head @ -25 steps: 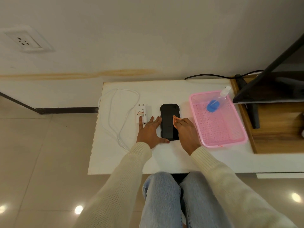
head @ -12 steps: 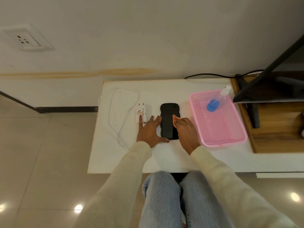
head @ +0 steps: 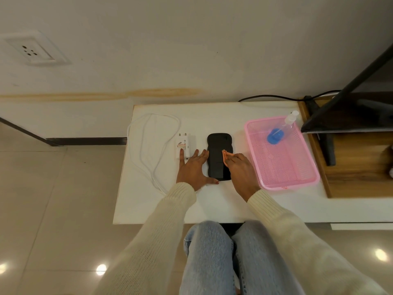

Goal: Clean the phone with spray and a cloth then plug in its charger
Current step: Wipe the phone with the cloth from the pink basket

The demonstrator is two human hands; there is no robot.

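Note:
A black phone (head: 216,155) in a wavy-edged case lies flat on the white table (head: 148,201). My left hand (head: 192,169) rests flat with fingers spread against the phone's left side, its thumb at the phone's near corner. My right hand (head: 241,170) presses a small orange cloth (head: 225,155) onto the phone's right half; most of the cloth is hidden under the fingers. A white charger plug (head: 185,145) lies just left of the phone, its white cable (head: 146,150) looped across the table's left side. A clear spray bottle (head: 281,128) with blue liquid lies in the pink basket.
The pink plastic basket (head: 287,177) stands right of the phone. A wooden board with a black monitor stand (head: 325,143) occupies the far right. A wall socket (head: 29,51) sits on the wall at upper left. A black cable (head: 270,96) runs along the table's back edge.
My right hand has slid the cloth slightly up the phone. My left hand has stayed in place.

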